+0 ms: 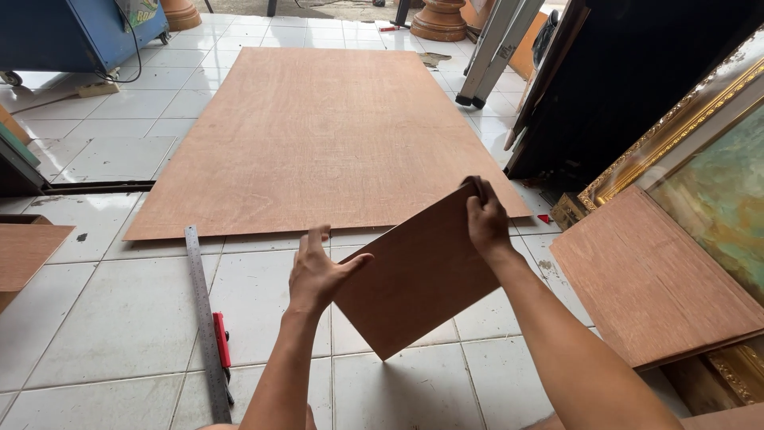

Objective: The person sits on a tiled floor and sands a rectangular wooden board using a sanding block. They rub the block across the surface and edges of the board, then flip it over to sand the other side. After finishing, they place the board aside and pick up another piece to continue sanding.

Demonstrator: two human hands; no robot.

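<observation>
A person looks down at their own two bare arms, which hold a small rectangular plywood panel (418,275) tilted above a white tiled floor (119,318). The panel is thin, reddish-brown, with fine grain and clean straight edges; one corner points down toward the person. The right hand (485,219) is clamped on the panel's upper far corner, fingers curled over the edge. The left hand (317,275) is spread open, its thumb and palm pressed against the panel's left edge, fingers apart.

Just beyond the panel, a much larger plywood sheet (318,135) of the same colour lies flat on the floor. To the left of the left arm, a long steel ruler (203,318) lies on the tiles, with a red utility knife (222,342) touching its right side. On the right, another brown board (652,279) leans against a painting in an ornate gold frame (684,119). At the far left stands a blue machine (72,32) on wheels.
</observation>
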